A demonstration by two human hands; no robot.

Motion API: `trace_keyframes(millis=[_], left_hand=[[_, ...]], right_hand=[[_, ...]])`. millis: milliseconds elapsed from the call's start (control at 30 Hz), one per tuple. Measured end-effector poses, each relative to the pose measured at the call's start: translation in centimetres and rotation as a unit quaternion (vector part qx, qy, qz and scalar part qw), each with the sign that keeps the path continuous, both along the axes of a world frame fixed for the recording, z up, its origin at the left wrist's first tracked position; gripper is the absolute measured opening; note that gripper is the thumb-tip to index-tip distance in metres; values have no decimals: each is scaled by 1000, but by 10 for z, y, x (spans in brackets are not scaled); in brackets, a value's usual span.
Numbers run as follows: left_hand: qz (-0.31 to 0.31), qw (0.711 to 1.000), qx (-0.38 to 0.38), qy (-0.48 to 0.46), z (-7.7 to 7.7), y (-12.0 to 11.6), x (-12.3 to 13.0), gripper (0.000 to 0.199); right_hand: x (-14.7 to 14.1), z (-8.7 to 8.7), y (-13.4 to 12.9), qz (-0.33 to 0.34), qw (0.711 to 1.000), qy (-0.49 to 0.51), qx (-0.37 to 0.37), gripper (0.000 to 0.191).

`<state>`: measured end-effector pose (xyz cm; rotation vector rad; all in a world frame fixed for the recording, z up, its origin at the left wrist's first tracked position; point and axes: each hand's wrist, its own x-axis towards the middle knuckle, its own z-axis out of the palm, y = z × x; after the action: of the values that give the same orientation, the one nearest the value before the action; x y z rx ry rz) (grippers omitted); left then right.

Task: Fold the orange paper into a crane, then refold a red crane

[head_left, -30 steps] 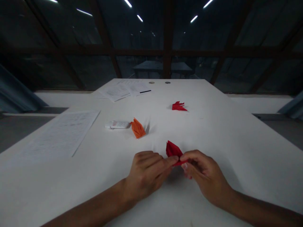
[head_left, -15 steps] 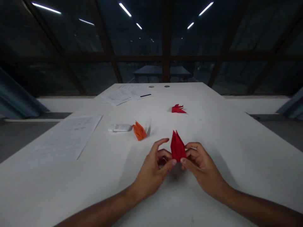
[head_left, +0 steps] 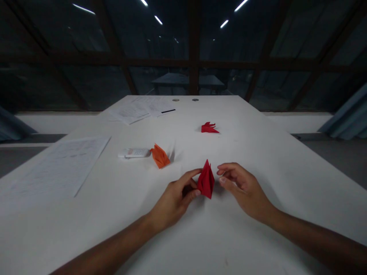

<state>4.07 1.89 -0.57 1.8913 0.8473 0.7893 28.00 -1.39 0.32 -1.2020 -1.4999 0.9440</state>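
A folded red paper piece with pointed tips is at the near middle of the white table. My left hand holds it by its left side, thumb at the lower edge and fingers behind. Just to its right, my right hand is apart from the paper, its fingers curved and parted with nothing between them. An orange folded paper piece lies to the left, beside a white packet. Farther back lies another red folded piece with several points.
Printed sheets lie at the left, and more papers at the far left with a dark strip on them. Two small round discs sit near the far edge of the table. Beyond stand dark windows.
My right hand has let go of the red paper and moved a little away from it. The paper has turned in my left hand. The whole view has shifted slightly.
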Motion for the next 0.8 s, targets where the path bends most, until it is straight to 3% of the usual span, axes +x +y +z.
trace_keyframes(millis=[367, 567, 800], left_hand=[[-51, 999, 6, 4, -2, 0, 1, 50], [-28, 998, 13, 47, 2, -1, 2, 16], [-17, 999, -6, 46, 6, 1, 2, 10]], right_hand=[[-7, 10, -7, -2, 996, -81, 38, 39], [-2, 13, -7, 13, 980, -150, 134, 16], [4, 10, -6, 24, 961, -191, 198, 18]])
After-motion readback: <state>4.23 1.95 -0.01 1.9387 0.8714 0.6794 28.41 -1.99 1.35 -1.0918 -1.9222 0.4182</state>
